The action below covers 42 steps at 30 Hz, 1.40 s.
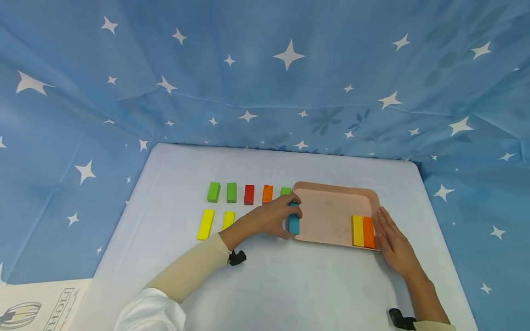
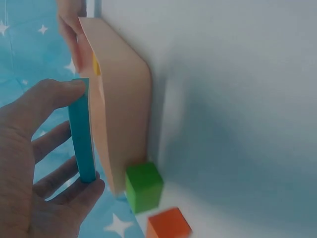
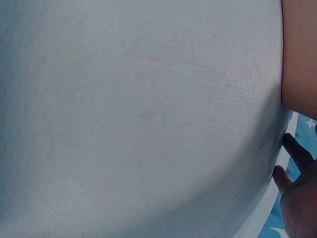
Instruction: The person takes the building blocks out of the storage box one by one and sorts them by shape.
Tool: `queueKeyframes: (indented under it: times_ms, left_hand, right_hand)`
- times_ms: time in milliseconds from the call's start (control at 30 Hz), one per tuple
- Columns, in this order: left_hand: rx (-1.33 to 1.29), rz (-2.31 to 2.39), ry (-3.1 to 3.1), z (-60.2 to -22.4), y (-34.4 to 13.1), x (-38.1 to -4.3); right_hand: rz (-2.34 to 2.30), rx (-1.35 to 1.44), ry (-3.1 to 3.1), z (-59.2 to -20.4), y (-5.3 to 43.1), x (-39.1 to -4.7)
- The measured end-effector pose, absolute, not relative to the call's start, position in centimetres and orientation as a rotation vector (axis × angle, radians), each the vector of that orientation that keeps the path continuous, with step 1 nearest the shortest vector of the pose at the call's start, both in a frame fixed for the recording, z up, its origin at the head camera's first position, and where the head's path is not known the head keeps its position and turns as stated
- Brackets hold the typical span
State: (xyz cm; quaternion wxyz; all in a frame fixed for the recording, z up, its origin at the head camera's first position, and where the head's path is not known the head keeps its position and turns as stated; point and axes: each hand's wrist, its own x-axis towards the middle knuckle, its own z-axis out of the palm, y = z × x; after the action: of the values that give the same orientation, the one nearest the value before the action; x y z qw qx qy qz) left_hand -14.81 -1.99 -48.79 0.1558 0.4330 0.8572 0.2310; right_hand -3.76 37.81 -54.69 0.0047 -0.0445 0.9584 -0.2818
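My left hand (image 1: 269, 219) pinches a blue block (image 1: 294, 225) between thumb and fingers at the left end of a shallow pink tray (image 1: 325, 207). In the left wrist view, the thumb is on one end of the blue block (image 2: 81, 134) and fingers are on the other, beside the tray wall (image 2: 126, 99). Straight fingers of my right hand (image 1: 397, 250) rest against the tray's right side. Inside the tray, a yellow block (image 1: 358, 231) and an orange block (image 1: 368, 232) lie side by side at the right end. The right wrist view shows my right hand (image 3: 301, 201) only partly.
Left of the tray are two green blocks (image 1: 213, 192), a red block (image 1: 249, 195) and another orange block (image 1: 267, 194). A third green block (image 1: 285, 191) sits by the tray's corner. Two yellow blocks (image 1: 205, 224) lie nearer, one partly behind my left arm. A starred blue cloth (image 1: 265, 82) hangs behind the white table (image 1: 290, 285).
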Motion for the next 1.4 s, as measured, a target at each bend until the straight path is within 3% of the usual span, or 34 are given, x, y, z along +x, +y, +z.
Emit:
queueKeyframes:
  times_ms: [767, 1400]
  left_hand:
    - [0.945, 0.706, 2.492, -51.2, -12.0, -12.4]
    - [0.97, 0.693, 2.477, -52.0, -13.9, -12.0]
  right_hand:
    - [-0.878, -0.159, 3.012, -54.8, 37.8, -3.8]
    - [-0.861, -0.116, 2.999, -54.8, 37.8, -3.9]
